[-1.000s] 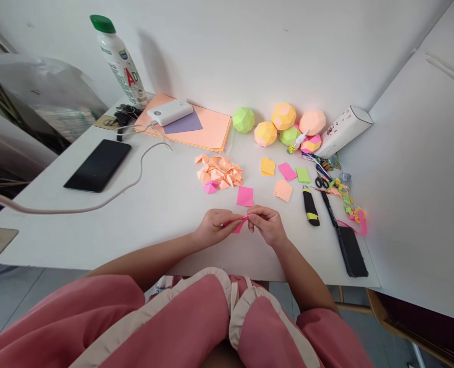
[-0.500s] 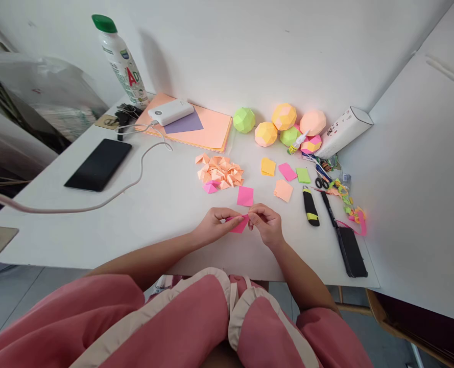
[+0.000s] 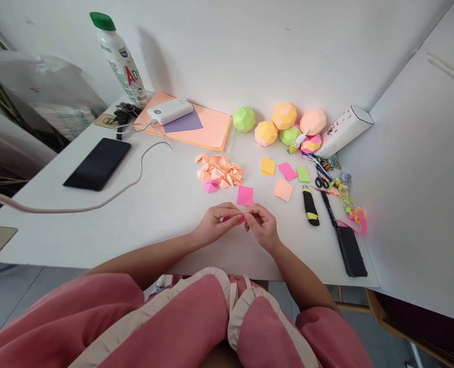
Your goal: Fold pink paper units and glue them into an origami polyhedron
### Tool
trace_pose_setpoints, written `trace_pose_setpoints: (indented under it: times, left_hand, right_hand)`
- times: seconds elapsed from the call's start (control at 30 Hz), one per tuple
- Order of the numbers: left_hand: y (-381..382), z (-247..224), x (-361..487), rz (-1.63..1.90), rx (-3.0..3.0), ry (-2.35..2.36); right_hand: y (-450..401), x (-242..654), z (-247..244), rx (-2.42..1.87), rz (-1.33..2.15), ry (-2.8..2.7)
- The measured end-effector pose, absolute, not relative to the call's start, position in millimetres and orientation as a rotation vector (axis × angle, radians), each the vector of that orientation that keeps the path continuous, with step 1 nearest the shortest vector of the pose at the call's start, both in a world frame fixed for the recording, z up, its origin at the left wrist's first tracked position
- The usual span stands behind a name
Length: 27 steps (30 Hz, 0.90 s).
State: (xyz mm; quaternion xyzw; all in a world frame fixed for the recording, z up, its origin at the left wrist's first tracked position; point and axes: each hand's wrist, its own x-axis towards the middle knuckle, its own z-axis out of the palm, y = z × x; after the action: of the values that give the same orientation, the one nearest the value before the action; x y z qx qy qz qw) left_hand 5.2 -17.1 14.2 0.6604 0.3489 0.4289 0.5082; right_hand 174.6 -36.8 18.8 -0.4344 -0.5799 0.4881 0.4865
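Between my two hands is a small pink sheet of paper, now mostly hidden by fingers and looking folded over. My left hand pinches its left side with the thumb on top. At its right end, my right hand grips it between thumb and fingertips. A flat pink paper square lies on the table just beyond my fingers. Past it sits a heap of folded peach paper pieces, with one folded pink piece at its near edge.
Small stacks of yellow, pink, green and peach paper lie ahead right. A box cutter, scissors and a black pouch lie right. Faceted paper balls line the wall. A phone and cable lie left.
The pink sheet, which showed as a flat flap below my fingers, has been folded up and shows only as a narrow strip. My right hand has shifted slightly left.
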Motion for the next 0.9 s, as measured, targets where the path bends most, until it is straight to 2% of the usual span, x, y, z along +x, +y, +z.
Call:
trace_pose_setpoints:
  times: [0.47,0.9]
  left_hand:
    - [-17.5,11.4,5.4,1.252,1.844,0.817]
    - [-17.4,16.0,4.5,1.077,1.587,0.848]
  right_hand:
    - [-35.7,176.3,22.6,-1.020,1.220,-1.395]
    - [-36.2,173.7,20.5,-1.071,1.220,-1.384]
